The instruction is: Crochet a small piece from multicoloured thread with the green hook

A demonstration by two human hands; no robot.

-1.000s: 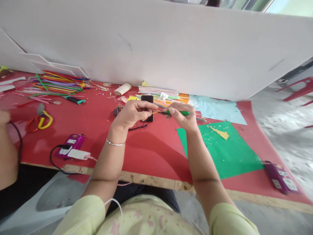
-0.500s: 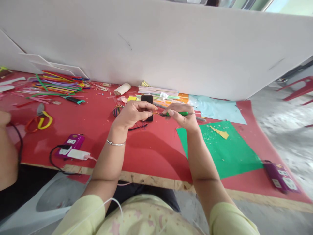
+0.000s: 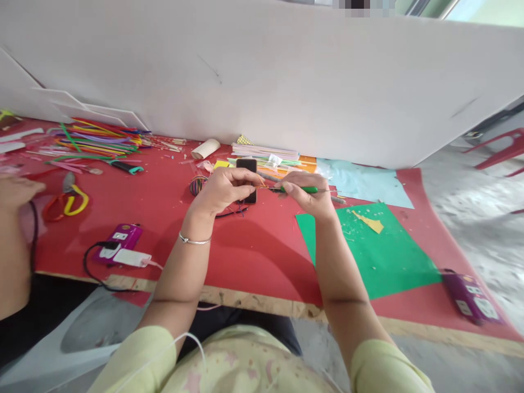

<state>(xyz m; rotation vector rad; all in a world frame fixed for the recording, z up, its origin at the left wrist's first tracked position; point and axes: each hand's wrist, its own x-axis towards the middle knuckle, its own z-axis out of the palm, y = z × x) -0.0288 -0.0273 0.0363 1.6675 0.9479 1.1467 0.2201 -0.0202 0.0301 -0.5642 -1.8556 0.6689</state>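
Note:
My right hand (image 3: pixel 309 191) is closed around a green-handled crochet hook (image 3: pixel 310 190), whose thin metal shaft points left. Between the thumb and fingers of my left hand (image 3: pixel 229 188) is pinched a small orange strand of yarn (image 3: pixel 262 183), and the hook's tip meets it there. Exact contact is too small to make out. Behind my left hand, a ball of multicoloured yarn (image 3: pixel 197 185) rests on the red table, partly hidden. A dark phone (image 3: pixel 246 164) lies just beyond my left fingers.
Pliers with red and yellow handles (image 3: pixel 76 200) and coloured pipe cleaners (image 3: pixel 102 136) lie left. A purple power strip (image 3: pixel 129 236) is near the front edge. Green sheet (image 3: pixel 380 267) lies right, under a white board (image 3: pixel 262 82). Another person's hand (image 3: pixel 18 191) is far left.
My right hand has shifted very slightly right with the crochet hook. The other person's hand at far left has reached further over the table. My left hand stays almost still.

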